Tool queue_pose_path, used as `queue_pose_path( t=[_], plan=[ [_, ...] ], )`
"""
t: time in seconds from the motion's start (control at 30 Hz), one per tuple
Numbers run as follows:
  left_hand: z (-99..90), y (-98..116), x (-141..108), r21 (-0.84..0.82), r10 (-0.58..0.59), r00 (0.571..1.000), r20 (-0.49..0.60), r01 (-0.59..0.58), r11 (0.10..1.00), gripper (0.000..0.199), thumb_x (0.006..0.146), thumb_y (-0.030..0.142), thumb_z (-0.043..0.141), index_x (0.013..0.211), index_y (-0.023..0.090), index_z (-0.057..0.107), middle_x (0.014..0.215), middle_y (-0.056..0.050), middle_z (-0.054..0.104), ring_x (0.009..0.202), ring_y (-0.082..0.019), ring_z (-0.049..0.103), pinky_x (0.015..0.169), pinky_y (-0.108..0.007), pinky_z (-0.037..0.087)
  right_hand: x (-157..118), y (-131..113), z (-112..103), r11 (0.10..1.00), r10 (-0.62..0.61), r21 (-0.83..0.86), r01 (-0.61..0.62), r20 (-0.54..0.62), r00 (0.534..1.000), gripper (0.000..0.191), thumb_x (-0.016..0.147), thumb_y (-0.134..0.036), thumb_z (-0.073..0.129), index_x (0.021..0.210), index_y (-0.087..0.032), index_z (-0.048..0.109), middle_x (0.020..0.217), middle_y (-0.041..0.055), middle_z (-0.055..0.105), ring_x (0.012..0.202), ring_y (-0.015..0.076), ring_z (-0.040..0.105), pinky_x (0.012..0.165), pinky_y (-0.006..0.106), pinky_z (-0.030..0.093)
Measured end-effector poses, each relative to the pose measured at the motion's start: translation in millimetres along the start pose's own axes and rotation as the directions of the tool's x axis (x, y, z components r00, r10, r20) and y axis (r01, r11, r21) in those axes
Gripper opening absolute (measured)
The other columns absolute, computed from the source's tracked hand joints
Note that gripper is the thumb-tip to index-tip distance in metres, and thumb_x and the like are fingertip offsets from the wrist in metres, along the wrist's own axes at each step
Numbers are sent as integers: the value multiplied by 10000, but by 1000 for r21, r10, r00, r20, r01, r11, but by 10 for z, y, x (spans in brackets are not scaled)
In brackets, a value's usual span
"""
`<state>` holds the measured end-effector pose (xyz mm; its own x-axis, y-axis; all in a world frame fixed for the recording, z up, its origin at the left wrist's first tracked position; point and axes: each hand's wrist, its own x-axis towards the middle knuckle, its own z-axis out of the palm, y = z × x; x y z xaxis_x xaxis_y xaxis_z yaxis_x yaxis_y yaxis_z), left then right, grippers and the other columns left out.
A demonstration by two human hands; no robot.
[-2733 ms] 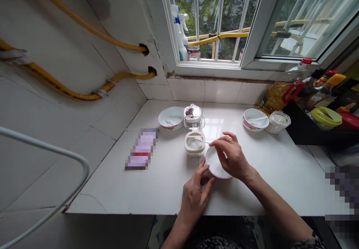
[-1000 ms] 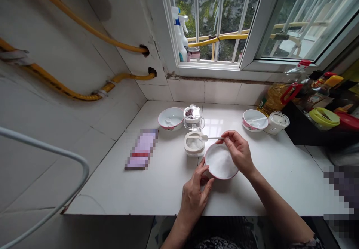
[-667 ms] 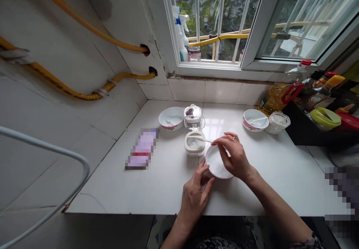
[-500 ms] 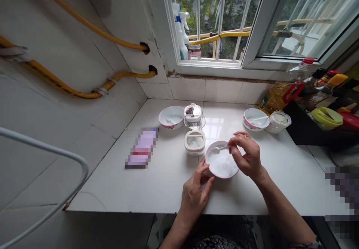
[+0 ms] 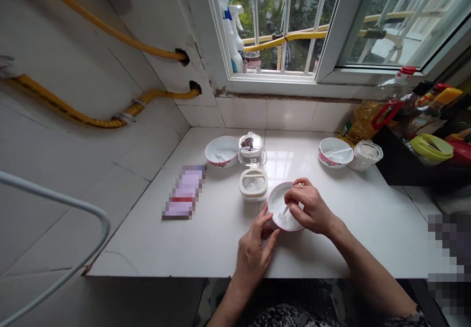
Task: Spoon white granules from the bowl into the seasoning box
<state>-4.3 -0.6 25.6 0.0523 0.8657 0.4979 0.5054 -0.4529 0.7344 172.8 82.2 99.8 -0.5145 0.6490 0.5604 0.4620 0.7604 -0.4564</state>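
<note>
My left hand point(image 5: 253, 251) grips the near left rim of a white bowl with a red rim point(image 5: 276, 208), which holds fine white powder. My right hand point(image 5: 307, 206) pinches a small white spoon point(image 5: 284, 211) above the bowl, with its tip down in the powder. My fingers hide the bowl's right side. Just left of the bowl stands a square white container of white powder point(image 5: 253, 184), its clear hinged lid point(image 5: 252, 152) tipped open behind it.
Two more floral bowls point(image 5: 221, 151) point(image 5: 334, 152) sit on the white tiled counter point(image 5: 125, 263), the right one holding a spoon. Beyond it are a white jar point(image 5: 367, 155) and a cooking oil bottle point(image 5: 362, 123). A pixelated flat object point(image 5: 183, 192) lies at left.
My right hand has moved the spoon from the square container over to the bowl and lowered its tip into the powder. My left hand still grips the bowl.
</note>
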Motion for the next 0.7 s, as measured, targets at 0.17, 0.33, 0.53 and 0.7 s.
queue_pose_path(
  t=[0.17,0.33,0.53,0.7],
  plan=[
    [1,3,-11,-24,-8,1000,7,8,1000,284,997,278,539,1274,220,518,1398,-164,603,811,-161,775,719,-246,634,-5,26,-29,978,184,107,-180,-22,983,195,775,-86,430,698,-224,545,629,-18,608,608,151,510,772,339,456],
    [12,-4,-8,-37,-12,1000,9,12,999,281,1003,287,529,1275,219,511,1398,-169,602,802,-154,772,711,-240,632,8,3,-113,885,422,250,-393,-71,904,173,748,-155,462,633,-227,568,598,-2,610,685,185,549,695,320,437],
    [12,-10,1,-29,-14,1000,14,14,999,279,1002,293,530,1271,220,512,1398,-173,601,818,-161,773,726,-248,632,41,32,-128,605,672,556,-571,28,740,124,704,-239,502,643,-207,606,475,-40,528,492,135,454,555,284,368],
    [7,-1,-9,-33,-22,1000,19,23,999,276,998,287,536,1265,218,519,1404,-174,595,813,-159,771,734,-250,631,70,95,-119,447,752,673,-589,74,655,97,670,-256,561,634,-195,628,449,-36,558,503,129,474,600,282,395]
  ],
)
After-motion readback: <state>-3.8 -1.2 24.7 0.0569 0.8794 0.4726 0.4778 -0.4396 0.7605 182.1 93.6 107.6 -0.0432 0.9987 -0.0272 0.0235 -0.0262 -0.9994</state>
